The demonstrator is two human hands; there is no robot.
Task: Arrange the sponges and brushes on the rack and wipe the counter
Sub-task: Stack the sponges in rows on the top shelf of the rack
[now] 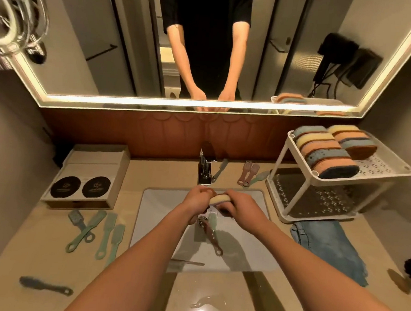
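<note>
- I see my left hand (198, 198) and right hand (241, 206) close together, both gripping one yellow sponge (220, 198) between them.
- Just below them, a brown brush (211, 239) lies in the sink (157, 215).
- Well right of my right hand, the rack (391, 168) carries rows of sponges (325, 150).
- Left of my left arm lie green brushes (94, 230).

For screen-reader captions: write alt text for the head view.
The left hand and right hand hold a yellow sponge over the sink. A two-tier rack at right carries coloured sponges on top; green brushes lie on the counter at left.
</note>
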